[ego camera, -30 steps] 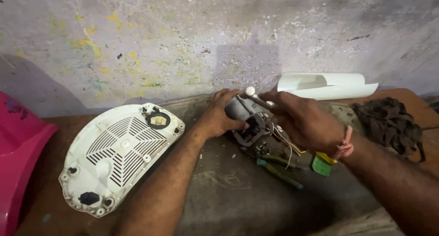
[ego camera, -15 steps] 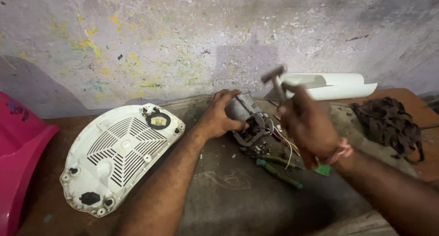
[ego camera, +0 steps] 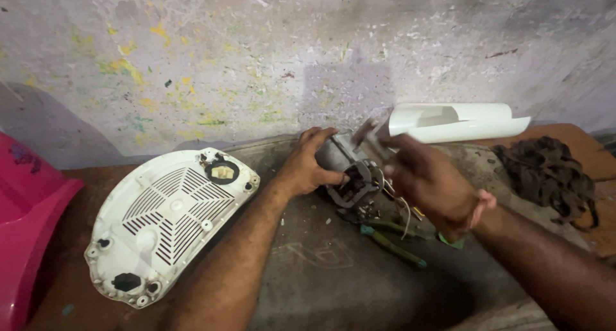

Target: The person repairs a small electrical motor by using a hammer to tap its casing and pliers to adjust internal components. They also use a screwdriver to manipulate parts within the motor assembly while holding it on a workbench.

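Head view shows the left hand (ego camera: 307,170) clamped around a small motor assembly (ego camera: 350,177) on the worn bench (ego camera: 321,273) while the blurred right hand (ego camera: 430,186) grips a small hammer (ego camera: 367,135) above it, the vented white cover (ego camera: 163,219) already lying detached, well apart.

blurred right hand (ego camera: 427,183), pink plastic thing (ego camera: 29,222) cut off left

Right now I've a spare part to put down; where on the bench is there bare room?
Bare: the grey mat between the white vented cover and the pliers. Crowded: around the motor under both hands, and right, by the dark rag.
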